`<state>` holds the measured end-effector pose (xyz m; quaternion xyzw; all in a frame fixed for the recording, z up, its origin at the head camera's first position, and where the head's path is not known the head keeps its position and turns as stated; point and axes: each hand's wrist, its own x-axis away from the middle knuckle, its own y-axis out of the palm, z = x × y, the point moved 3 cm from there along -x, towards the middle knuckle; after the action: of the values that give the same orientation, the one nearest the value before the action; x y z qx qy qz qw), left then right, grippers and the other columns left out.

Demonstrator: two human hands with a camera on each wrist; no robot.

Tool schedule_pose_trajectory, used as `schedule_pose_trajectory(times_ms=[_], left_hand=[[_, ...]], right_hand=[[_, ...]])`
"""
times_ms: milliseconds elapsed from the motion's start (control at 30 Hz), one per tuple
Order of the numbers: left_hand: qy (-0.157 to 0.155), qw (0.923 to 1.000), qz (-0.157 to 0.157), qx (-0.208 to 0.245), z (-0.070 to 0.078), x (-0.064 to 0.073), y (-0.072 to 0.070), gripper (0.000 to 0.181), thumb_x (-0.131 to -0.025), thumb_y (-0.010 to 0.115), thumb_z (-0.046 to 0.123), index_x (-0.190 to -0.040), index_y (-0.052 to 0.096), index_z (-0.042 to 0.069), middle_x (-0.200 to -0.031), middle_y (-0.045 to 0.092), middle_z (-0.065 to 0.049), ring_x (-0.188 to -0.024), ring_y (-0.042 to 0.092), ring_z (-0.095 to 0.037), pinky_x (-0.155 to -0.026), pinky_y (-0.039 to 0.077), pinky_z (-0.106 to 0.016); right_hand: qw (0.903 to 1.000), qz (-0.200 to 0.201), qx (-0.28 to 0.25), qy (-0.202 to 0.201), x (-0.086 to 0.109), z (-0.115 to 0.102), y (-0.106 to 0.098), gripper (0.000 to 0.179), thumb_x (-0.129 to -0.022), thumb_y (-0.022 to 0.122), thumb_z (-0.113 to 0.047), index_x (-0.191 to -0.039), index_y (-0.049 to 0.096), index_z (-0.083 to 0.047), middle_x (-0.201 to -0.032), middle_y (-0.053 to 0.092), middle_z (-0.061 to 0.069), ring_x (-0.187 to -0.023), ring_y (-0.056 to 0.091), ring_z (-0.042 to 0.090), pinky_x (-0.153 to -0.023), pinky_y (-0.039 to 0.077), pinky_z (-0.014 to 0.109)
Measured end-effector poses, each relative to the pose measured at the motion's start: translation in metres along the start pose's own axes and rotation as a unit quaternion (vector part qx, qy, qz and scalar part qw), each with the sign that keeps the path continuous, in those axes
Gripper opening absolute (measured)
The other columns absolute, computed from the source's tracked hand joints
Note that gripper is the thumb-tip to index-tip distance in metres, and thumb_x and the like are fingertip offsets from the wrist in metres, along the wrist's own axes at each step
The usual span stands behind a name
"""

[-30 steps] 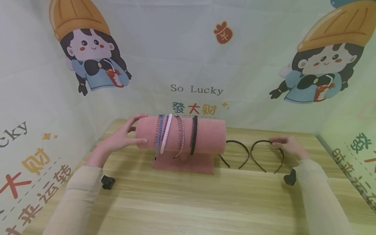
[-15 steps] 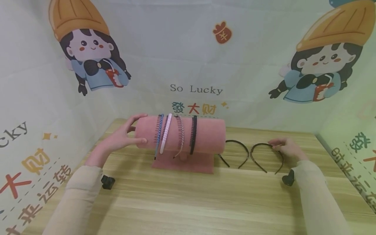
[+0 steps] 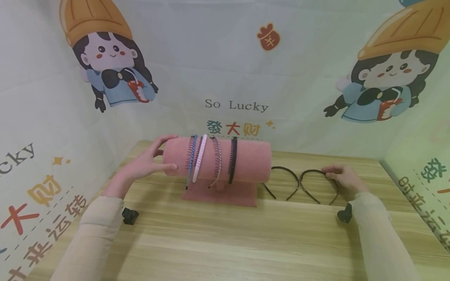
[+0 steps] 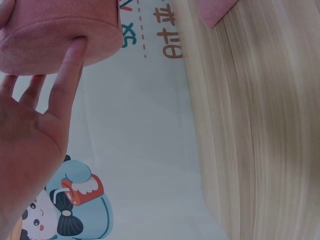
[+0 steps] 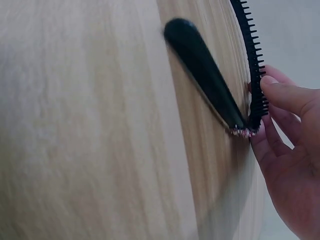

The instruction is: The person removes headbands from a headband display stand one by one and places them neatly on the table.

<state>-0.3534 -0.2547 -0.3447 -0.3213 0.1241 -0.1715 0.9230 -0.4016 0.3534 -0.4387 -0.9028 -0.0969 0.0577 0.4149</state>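
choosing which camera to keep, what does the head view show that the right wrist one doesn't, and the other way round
Only head: the left hand gripping a pink, fuzzy, cylindrical stand bearing four slim, variously coloured headbands. Only right wrist: a row of tiny, glittery, pinkish beads. Both: the right hand pinching a black, toothed, arch-shaped headband, and the pale wood-grain table.

On the printed cloth's back panel (image 3: 183, 70) I read grey lettering, "So Lucky" (image 3: 237, 105), above the Chinese characters 發大财 (image 3: 233, 128) in teal, red and yellow. A printed red pouch (image 3: 268, 37) bears a yuan-like sign. The left panel (image 3: 31, 97) shows cut-off "cky", 大财 and brown 来运转; the right panel (image 3: 436, 136), 發 and brown 时来运.
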Motion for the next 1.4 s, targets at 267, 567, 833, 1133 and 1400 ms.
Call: schedule_pose_trajectory(times_ms=[267,567,833,1133,1400], left_hand=[[-0.005,0.9999,-0.003,0.010,0.002,0.001,0.001,0.090,-0.087,0.077,0.027,-0.155,0.019,0.033,-0.159,0.026,-0.003,-0.134,0.042,-0.038,-0.095,0.048,-0.047],[-0.002,1.0000,-0.002,0.007,0.002,0.000,0.001,0.090,-0.086,0.077,0.027,-0.154,0.019,0.033,-0.159,0.027,-0.003,-0.134,0.043,-0.038,-0.094,0.049,-0.048],[-0.001,1.0000,0.002,0.004,0.001,0.001,0.001,0.089,-0.086,0.077,0.027,-0.154,0.020,0.033,-0.159,0.027,-0.003,-0.133,0.044,-0.038,-0.093,0.049,-0.047],[-0.001,1.0000,0.002,-0.002,-0.002,-0.001,0.000,0.090,-0.087,0.077,0.029,-0.154,0.019,0.034,-0.159,0.026,-0.002,-0.132,0.044,-0.037,-0.095,0.047,-0.049],[0.004,1.0000,0.003,-0.003,0.001,0.000,0.000,0.089,-0.087,0.077,0.028,-0.155,0.019,0.032,-0.159,0.026,-0.004,-0.131,0.044,-0.038,-0.095,0.047,-0.050]], right_hand=[[0.9997,-0.010,0.016,-0.013,0.002,0.001,-0.003,0.039,-0.096,0.062,-0.014,-0.130,0.060,0.005,-0.130,0.060,0.030,-0.118,0.060,0.044,-0.086,0.045,0.023],[0.9968,-0.057,-0.012,-0.055,0.008,0.002,-0.008,0.047,-0.090,0.067,-0.007,-0.134,0.057,0.003,-0.136,0.053,0.034,-0.119,0.058,0.051,-0.079,0.049,0.018],[0.9947,-0.070,-0.012,-0.074,0.010,0.004,-0.010,0.045,-0.090,0.066,-0.005,-0.133,0.059,0.000,-0.139,0.049,0.036,-0.123,0.053,0.055,-0.078,0.049,0.017],[0.9960,-0.060,0.000,-0.067,0.011,0.004,-0.010,0.045,-0.090,0.066,-0.006,-0.134,0.058,0.003,-0.137,0.052,0.035,-0.121,0.055,0.054,-0.079,0.047,0.015],[0.9968,-0.060,0.008,-0.052,0.012,0.002,-0.009,0.047,-0.092,0.066,-0.010,-0.136,0.055,0.003,-0.135,0.054,0.035,-0.120,0.057,0.051,-0.082,0.048,0.024]])
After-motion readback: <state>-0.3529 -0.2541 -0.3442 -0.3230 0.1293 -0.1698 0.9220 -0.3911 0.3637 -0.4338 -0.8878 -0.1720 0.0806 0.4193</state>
